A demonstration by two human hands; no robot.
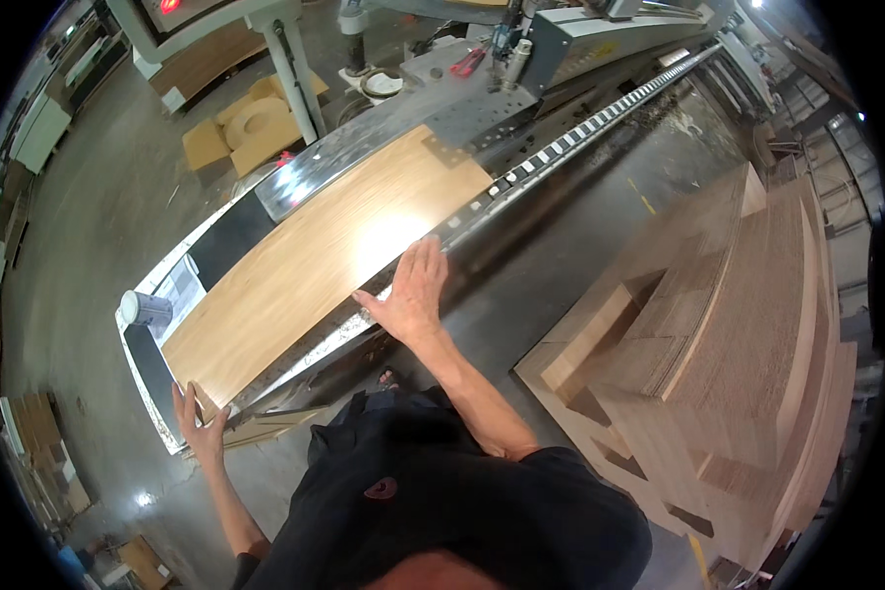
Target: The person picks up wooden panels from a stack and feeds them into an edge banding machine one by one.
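Observation:
A long wood-grain board (305, 258) lies flat and slantwise on the machine's bed, its far end reaching toward the machine head. My left hand (204, 433) is at the board's near left corner, fingers stretched along the end edge and thumb apart. My right hand (413, 295) rests about midway along the board's long near edge, by the start of the roller rail (580, 128). Its fingers lie extended and its thumb points left along the edge. Neither hand wraps round anything. The undersides of both hands are hidden.
A white can (146, 309) stands on papers (181, 287) at the bed's left end. Red-handled pliers (469, 63) lie near the machine head. To my right rises a large stack of wooden panels (747, 324). An opened cardboard box (236, 128) sits on the floor beyond the bed.

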